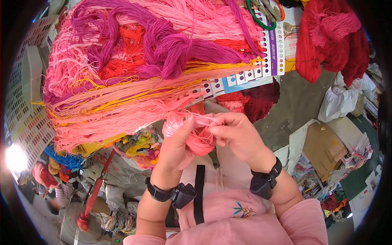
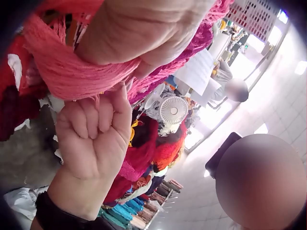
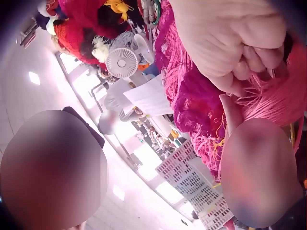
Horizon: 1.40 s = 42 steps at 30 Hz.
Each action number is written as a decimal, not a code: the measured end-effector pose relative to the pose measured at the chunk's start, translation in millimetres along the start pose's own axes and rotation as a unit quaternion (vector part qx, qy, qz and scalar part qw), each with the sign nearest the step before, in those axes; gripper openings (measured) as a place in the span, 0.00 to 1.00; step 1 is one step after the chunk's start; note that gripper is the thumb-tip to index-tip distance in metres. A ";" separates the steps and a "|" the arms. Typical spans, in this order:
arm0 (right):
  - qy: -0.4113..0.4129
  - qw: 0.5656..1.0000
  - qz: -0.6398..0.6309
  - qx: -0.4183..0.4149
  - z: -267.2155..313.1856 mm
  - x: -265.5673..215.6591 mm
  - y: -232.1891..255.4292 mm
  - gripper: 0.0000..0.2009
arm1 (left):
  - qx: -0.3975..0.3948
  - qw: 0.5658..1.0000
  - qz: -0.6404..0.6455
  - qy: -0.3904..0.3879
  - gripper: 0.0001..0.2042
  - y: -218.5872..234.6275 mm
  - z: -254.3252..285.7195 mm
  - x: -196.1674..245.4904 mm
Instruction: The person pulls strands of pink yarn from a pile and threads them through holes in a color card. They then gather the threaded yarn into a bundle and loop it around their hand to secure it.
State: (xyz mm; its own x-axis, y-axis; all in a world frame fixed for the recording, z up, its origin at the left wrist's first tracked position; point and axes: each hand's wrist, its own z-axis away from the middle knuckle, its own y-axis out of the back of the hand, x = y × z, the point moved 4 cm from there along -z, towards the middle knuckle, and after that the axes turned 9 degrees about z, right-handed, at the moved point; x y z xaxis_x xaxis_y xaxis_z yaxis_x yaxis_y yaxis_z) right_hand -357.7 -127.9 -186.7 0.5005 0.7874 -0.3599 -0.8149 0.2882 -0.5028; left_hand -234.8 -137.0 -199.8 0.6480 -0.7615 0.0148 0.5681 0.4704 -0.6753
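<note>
A skein of coral-pink thread (image 1: 201,143) hangs looped between both hands, in front of the person's lap. My left hand (image 1: 176,148) holds its left part, with the thumb up against the strands. At the upper right of the skein, my right hand (image 1: 241,136) pinches a few strands between thumb and fingers. The left wrist view shows the skein (image 2: 72,81) passing round the left hand (image 2: 148,31), while the right hand (image 2: 91,132) has its fingers curled at the lower edge. In the right wrist view, fingers of the right hand (image 3: 235,43) curl into the thread (image 3: 280,98).
Just beyond the hands, a broad heap of pink, purple and orange thread (image 1: 171,49) covers the table, with punched colour cards (image 1: 267,53) at its right. Dark red skeins (image 1: 330,41) hang at the far right. A red-poled fan (image 1: 96,192) stands lower left.
</note>
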 end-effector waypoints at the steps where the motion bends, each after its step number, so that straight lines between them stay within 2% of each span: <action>1: -0.022 0.997 -0.077 -0.006 -0.9 4.7 6.0 0.05 | -0.037 0.999 -0.001 0.001 0.16 -1.5 0.1 -0.1; 2: -0.023 0.997 -0.076 -0.005 -2.1 6.5 13.1 0.05 | -0.037 0.999 0.000 0.001 0.16 -1.4 0.1 -0.7; 4: -0.027 0.981 -0.155 -0.116 -2.6 7.9 14.9 0.09 | -0.015 1.000 0.004 -0.001 0.18 0.5 0.4 -2.1; 5: -0.027 0.981 -0.156 -0.115 -2.9 7.6 7.8 0.09 | -0.014 1.000 0.005 0.000 0.18 -2.2 0.1 -3.1; 6: 0.013 0.998 -0.029 -0.060 -4.4 4.2 -1.4 0.09 | -0.011 1.000 0.011 -0.005 0.19 -7.3 -0.8 -3.7; 7: 0.052 0.994 0.098 -0.003 -3.9 -1.0 -5.3 0.09 | -0.009 1.000 0.017 -0.010 0.20 -10.4 -1.7 -4.3; 8: 0.052 0.994 0.096 -0.002 -3.0 -4.0 -5.5 0.09 | -0.008 1.000 0.017 -0.008 0.20 -10.9 -2.3 -5.2; 10: 0.048 0.972 0.225 -0.044 -3.2 -7.4 -7.9 0.07 | -0.018 1.000 -0.007 -0.018 0.21 -12.1 -2.7 -5.2; 14: 0.041 0.970 0.236 -0.046 -6.8 4.3 1.1 0.04 | -0.029 0.999 0.017 0.000 0.21 -7.1 -4.3 -7.0; 20: 0.040 0.983 0.177 -0.021 -1.1 -1.6 6.8 0.03 | 0.000 1.000 0.023 0.017 0.20 -3.9 -4.6 -7.2; 22: -0.034 0.995 0.089 -0.037 2.5 -2.8 9.7 0.02 | 0.021 0.999 0.033 0.023 0.22 -2.9 -3.6 -6.6; 23: -0.032 0.995 0.090 -0.036 2.0 -1.5 11.1 0.02 | 0.018 0.999 0.033 0.023 0.22 -4.1 -2.1 -6.6; 25: 0.011 0.997 -0.010 -0.069 2.4 0.2 11.9 0.02 | -0.033 0.993 -0.106 -0.041 0.13 -10.4 3.0 -3.2; 26: 0.013 0.998 -0.008 -0.068 5.0 -2.9 11.8 0.02 | -0.037 0.993 -0.106 -0.041 0.13 -8.0 4.7 -3.0; 28: -0.036 0.987 -0.089 -0.131 13.4 -7.5 5.6 0.03 | -0.099 0.983 -0.151 -0.016 0.09 -2.5 5.8 -7.5; 29: -0.035 0.987 -0.087 -0.127 16.1 -8.8 10.4 0.03 | -0.161 0.977 -0.128 -0.059 0.10 -8.1 3.0 -8.3; 30: -0.071 0.983 -0.094 -0.141 19.7 -7.7 16.6 0.03 | -0.164 0.977 -0.125 -0.057 0.10 -10.3 3.6 -7.8; 31: -0.107 0.977 -0.102 -0.154 23.2 -6.5 20.8 0.03 | -0.174 0.982 -0.055 -0.040 0.11 -14.9 6.6 -4.5; 32: -0.108 0.977 -0.101 -0.150 26.1 -8.3 22.8 0.03 | -0.161 0.983 -0.084 -0.022 0.12 -22.2 4.4 -4.6; 34: -0.166 0.970 -0.037 -0.173 34.2 -10.6 20.9 0.03 | -0.136 0.980 -0.143 0.017 0.14 -36.5 0.8 -5.2; 35: -0.161 0.970 0.012 -0.183 37.0 -17.3 20.4 0.02 | -0.079 0.955 -0.282 0.048 0.14 -42.5 -3.7 -4.8; 36: -0.161 0.970 0.016 -0.184 40.5 -21.4 18.9 0.02 | -0.019 0.906 -0.415 0.078 0.14 -42.6 -8.4 -3.2; 37: -0.057 0.965 0.230 -0.115 41.2 -30.3 23.5 0.02 | -0.067 0.931 -0.339 0.115 0.12 -41.4 -10.8 2.4; 38: 0.051 0.902 0.428 -0.038 44.2 -41.8 24.8 0.01 | -0.068 0.931 -0.339 0.116 0.12 -41.0 -8.6 5.8; 39: 0.052 0.902 0.428 -0.037 47.6 -48.2 21.0 0.01 | -0.053 0.939 -0.303 0.152 0.12 -40.6 -4.4 6.1; 40: 0.052 0.896 0.436 -0.075 50.8 -54.4 13.2 0.02 | -0.037 0.945 -0.267 0.187 0.11 -39.4 0.5 5.7; 41: 0.053 0.888 0.442 -0.115 51.3 -57.2 7.4 0.02 | -0.063 0.964 -0.220 0.132 0.13 -34.7 1.3 7.0; 42: 0.058 0.887 0.442 -0.119 49.7 -58.7 10.5 0.02 | -0.062 0.964 -0.225 0.127 0.13 -23.3 5.4 12.3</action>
State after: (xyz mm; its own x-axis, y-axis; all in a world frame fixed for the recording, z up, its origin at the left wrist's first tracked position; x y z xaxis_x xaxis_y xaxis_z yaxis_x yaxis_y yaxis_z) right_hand -410.1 -144.0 -131.8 -0.2651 0.5839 -0.7673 -0.8264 -0.5476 -0.1312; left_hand -237.3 -155.0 -179.9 0.1960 -0.9682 0.1553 0.6874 0.0227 -0.7259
